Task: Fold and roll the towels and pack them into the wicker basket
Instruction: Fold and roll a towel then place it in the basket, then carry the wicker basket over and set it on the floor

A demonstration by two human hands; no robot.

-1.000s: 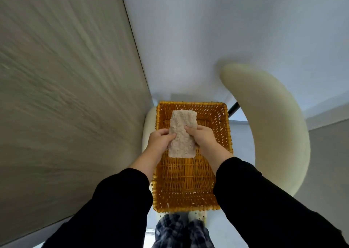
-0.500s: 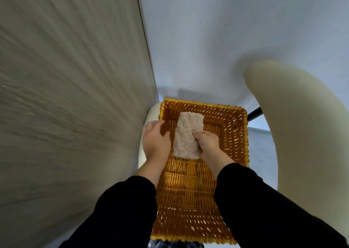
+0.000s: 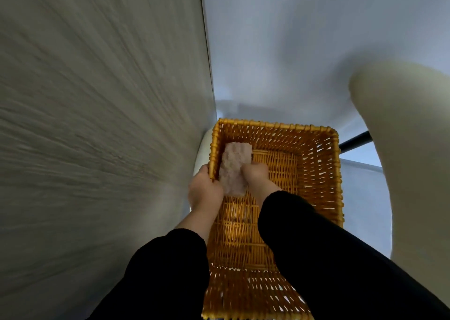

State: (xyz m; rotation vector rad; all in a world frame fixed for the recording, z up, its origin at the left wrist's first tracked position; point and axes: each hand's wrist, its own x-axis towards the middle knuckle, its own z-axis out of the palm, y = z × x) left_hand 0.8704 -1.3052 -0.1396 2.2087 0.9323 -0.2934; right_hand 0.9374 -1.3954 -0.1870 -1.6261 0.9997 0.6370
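The orange wicker basket [image 3: 337,178] lies below me, long side running away from me. A rolled beige towel [image 3: 234,166] lies inside it, against the left wall near the far left corner. My right hand [image 3: 255,176] is inside the basket and holds the towel's right side with curled fingers. My left hand [image 3: 205,192] straddles the basket's left rim and grips it, its thumb side touching the towel. Black sleeves cover both forearms and hide part of the basket floor.
A grey textured panel [image 3: 97,137] rises close along the basket's left side. A cream curved chair back [image 3: 409,161] stands at the right, with a black bar [image 3: 355,140] beside it. A cream seat edge [image 3: 202,149] shows under the basket's left side. A pale wall lies beyond.
The towel has gone from above the basket's middle down to the far left corner. My left hand let go of it and moved to the left rim. The view has come closer.
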